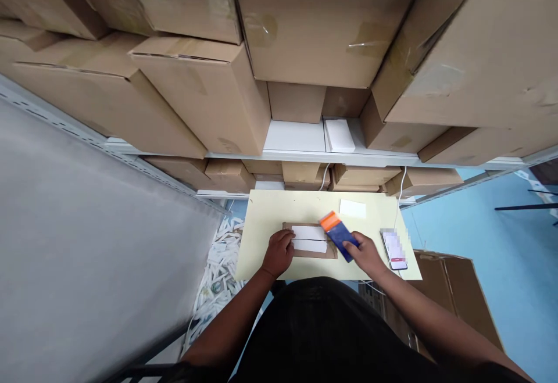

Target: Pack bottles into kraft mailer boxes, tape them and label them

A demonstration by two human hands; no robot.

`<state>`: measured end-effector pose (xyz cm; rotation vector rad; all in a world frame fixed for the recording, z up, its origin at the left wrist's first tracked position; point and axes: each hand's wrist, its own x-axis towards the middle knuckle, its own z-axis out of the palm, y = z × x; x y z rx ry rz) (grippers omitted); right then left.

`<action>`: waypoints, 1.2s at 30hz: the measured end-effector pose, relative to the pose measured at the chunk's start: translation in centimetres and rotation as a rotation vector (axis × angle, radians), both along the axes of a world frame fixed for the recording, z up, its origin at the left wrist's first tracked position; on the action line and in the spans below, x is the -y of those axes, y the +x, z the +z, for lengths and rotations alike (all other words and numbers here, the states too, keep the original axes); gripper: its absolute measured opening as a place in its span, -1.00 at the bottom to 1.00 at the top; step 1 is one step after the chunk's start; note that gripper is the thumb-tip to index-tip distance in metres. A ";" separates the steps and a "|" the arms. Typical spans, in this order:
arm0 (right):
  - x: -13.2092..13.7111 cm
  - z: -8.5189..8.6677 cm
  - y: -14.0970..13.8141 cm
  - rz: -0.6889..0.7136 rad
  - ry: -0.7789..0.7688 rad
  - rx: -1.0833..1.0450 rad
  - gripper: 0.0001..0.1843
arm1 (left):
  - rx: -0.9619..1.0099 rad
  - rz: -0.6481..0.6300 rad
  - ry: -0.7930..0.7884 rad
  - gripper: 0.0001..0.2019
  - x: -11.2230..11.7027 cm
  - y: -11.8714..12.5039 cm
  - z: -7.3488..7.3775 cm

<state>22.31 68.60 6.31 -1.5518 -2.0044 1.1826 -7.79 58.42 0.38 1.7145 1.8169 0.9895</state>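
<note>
My right hand (pixel 365 252) is closed around the lower end of a flat dark blue packet with an orange end (pixel 340 237). The packet is tilted, its orange end pointing up and left, over the right end of a flat brown cardboard piece (pixel 311 254). Two white paper strips (pixel 308 233) lie side by side on that cardboard, with a dark line between them. At the cardboard's left edge, my left hand (pixel 280 250) has its fingers curled and gripping, the fingertips touching the strips. All of this is on a pale yellow table (pixel 261 211).
A white paper (pixel 353 208) lies at the table's back, and a phone (pixel 393 249) with a white cable at its right. Shelves with cardboard boxes (pixel 204 92) rise behind. Paper scraps (pixel 220 261) cover the floor at left; a large open carton (pixel 453 290) stands at right.
</note>
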 end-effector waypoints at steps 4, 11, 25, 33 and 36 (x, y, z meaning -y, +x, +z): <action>-0.2 0.2 -7.0 0.251 -0.101 -0.094 -0.57 | 0.444 0.165 -0.103 -0.66 0.0 -0.7 0.9; -1.1 0.1 -10.3 0.378 -0.133 -0.050 -0.46 | 0.846 0.274 -0.191 -0.49 0.0 -1.9 3.1; -4.0 3.3 -9.7 0.464 -0.279 0.189 -0.47 | 0.491 0.563 -0.273 -0.75 1.0 -3.7 -0.2; -4.7 3.8 -7.3 0.488 -0.279 0.356 -0.46 | 0.313 0.501 -0.346 -0.82 1.9 -3.7 -4.1; -4.5 3.3 -7.4 0.491 -0.241 0.373 -0.47 | 0.271 0.446 -0.345 -0.83 0.8 -1.9 -5.4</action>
